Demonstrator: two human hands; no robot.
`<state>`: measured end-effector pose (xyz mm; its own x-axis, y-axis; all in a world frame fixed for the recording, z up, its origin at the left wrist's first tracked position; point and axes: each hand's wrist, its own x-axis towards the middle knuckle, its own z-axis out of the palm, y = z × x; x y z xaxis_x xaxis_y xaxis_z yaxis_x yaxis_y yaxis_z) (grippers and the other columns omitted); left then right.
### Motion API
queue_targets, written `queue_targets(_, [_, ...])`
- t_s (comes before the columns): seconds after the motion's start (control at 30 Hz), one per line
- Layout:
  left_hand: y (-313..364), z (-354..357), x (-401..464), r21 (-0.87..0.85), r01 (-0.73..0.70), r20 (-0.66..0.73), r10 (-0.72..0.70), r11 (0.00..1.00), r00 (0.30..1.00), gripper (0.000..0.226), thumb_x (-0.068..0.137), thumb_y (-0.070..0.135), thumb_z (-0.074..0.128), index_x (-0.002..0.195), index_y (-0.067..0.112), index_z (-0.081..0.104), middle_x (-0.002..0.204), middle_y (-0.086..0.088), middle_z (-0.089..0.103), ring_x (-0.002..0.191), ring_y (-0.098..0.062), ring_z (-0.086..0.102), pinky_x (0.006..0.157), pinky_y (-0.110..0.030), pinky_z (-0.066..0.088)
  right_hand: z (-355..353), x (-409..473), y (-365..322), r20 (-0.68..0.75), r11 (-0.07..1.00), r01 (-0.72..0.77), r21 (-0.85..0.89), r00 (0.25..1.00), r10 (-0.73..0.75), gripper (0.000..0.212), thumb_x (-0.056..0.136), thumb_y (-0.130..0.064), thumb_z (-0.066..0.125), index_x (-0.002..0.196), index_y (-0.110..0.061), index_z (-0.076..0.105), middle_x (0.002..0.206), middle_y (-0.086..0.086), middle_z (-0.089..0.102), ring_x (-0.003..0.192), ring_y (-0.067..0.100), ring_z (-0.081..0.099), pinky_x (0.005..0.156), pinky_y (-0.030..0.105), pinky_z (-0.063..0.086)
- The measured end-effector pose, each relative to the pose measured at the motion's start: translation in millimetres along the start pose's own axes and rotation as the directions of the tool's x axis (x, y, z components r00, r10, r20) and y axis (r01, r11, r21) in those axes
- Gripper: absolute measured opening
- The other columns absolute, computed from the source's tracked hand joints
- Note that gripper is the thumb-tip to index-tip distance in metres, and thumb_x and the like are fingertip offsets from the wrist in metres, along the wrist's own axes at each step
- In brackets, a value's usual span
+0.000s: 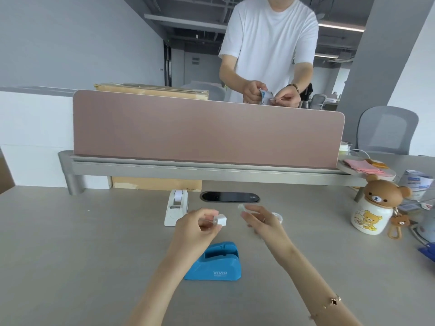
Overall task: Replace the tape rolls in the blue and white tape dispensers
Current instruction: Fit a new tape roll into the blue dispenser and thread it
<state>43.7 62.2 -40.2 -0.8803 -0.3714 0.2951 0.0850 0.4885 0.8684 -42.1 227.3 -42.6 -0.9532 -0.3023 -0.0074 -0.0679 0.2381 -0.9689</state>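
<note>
The person's left hand [197, 228] was raised above the desk [82, 243], its fingertips pinched on a small white piece [220, 221], apparently the hub that carries a roll, though the blur made that a guess. The right hand [261, 220] hung level with it and a little apart, thumb and forefinger closed on something pale and translucent [242, 208], probably a roll of clear tape; its shape was too smeared to be sure. Another small tape roll [277, 217] lay on the desk just behind that hand.

The blue dispenser [215, 263] sat nearest the person, below and between the forearms, its slot empty and facing up. The white dispenser [177, 208] stood farther back, to the left of the dark cable port [230, 197], with a white roll showing in its cradle.

The step looked to be mating roll and hub before seating them in the blue body. To do it well, the hub would want to be held square to the roll's hole and pushed through evenly, not cocked. The loose end of the tape should come off the top toward the cutter, so orientation was worth checking before dropping the pair in. The hub's ends would then need to settle fully into both slot notches
</note>
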Motion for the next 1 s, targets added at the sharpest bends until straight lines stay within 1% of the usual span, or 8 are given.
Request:
queue_targets(0.13, [7,-1,-2,-0.034,-0.008,0.023,0.009,0.999,1.0,0.02,0.076,0.015,0.075,0.092,0.026,0.07,0.082,0.015,0.072,0.081,0.012,0.063,0.067,0.003,0.045,-2,-20,4,0.165,0.953,-0.044,0.3,0.986,-0.006,0.036,0.09,-0.032,0.06,0.114,-0.007,0.064,0.104,0.008,0.069,0.081,0.014,0.058,0.076,0.025,0.047])
queue_targets(0.2, [11,0,-3,-0.034,-0.012,0.036,0.013,0.999,0.999,0.02,0.075,0.016,0.076,0.091,0.026,0.071,0.082,0.014,0.073,0.079,0.011,0.064,0.067,0.002,0.046,-5,-26,8,0.204,0.935,-0.051,0.351,0.979,-0.023,0.039,0.089,-0.032,0.06,0.114,-0.003,0.064,0.104,0.012,0.069,0.081,0.016,0.057,0.077,0.026,0.047])
queue_targets(0.33, [15,4,-7,-0.053,-0.014,0.077,0.018,0.998,0.997,0.022,0.072,0.011,0.079,0.089,0.024,0.073,0.081,0.011,0.075,0.076,0.007,0.068,0.069,-0.004,0.05,-9,-32,17,0.275,0.909,-0.068,0.412,0.96,-0.053,0.047,0.087,-0.032,0.06,0.116,0.004,0.061,0.097,0.01,0.064,0.084,0.017,0.06,0.078,0.024,0.051])
queue_targets(0.43, [18,7,-11,-0.036,-0.031,0.116,0.035,0.999,0.993,0.024,0.071,0.011,0.08,0.088,0.025,0.072,0.082,0.013,0.075,0.075,0.006,0.069,0.073,-0.009,0.054,-10,-34,16,0.342,0.916,-0.06,0.396,0.936,-0.086,0.04,0.09,-0.026,0.057,0.115,0.004,0.061,0.096,0.009,0.068,0.086,0.017,0.061,0.077,0.022,0.053])
queue_targets(0.53, [20,8,-12,-0.019,-0.055,0.127,0.057,0.998,0.99,0.022,0.071,0.012,0.08,0.089,0.023,0.073,0.081,0.014,0.073,0.077,0.006,0.069,0.069,-0.005,0.051,-9,-33,13,0.35,0.926,-0.038,0.376,0.931,-0.104,0.038,0.091,-0.025,0.055,0.117,0.003,0.061,0.1,0.01,0.069,0.088,0.018,0.061,0.079,0.023,0.053])
queue_targets(0.7, [20,7,-12,-0.001,-0.046,0.133,0.046,0.999,0.99,0.022,0.071,0.012,0.081,0.085,0.026,0.071,0.08,0.013,0.073,0.075,0.005,0.069,0.069,-0.006,0.053,-10,-33,10,0.35,0.937,-0.029,0.348,0.931,-0.101,0.031,0.095,-0.02,0.054,0.117,0.001,0.06,0.105,0.012,0.071,0.091,0.019,0.063,0.084,0.028,0.051])
queue_targets(0.9, [22,8,-15,0.001,-0.038,0.123,0.038,0.999,0.992,0.031,0.07,0.012,0.081,0.075,0.038,0.065,0.074,0.017,0.07,0.073,0.005,0.069,0.069,-0.006,0.052,-11,-31,4,0.307,0.968,0.01,0.249,0.948,-0.089,0.038,0.081,-0.032,0.066,0.113,-0.011,0.066,0.109,0.012,0.072,0.094,0.02,0.068,0.084,0.026,0.052])
queue_targets(1.0, [22,8,-16,-0.023,-0.03,0.126,0.033,0.999,0.992,0.031,0.07,0.012,0.081,0.075,0.038,0.066,0.074,0.017,0.071,0.073,0.004,0.07,0.07,-0.008,0.053,-13,-32,5,0.307,0.971,0.008,0.24,0.948,-0.084,0.031,0.086,-0.027,0.064,0.113,-0.012,0.065,0.109,0.01,0.072,0.1,0.024,0.068,0.084,0.026,0.053])
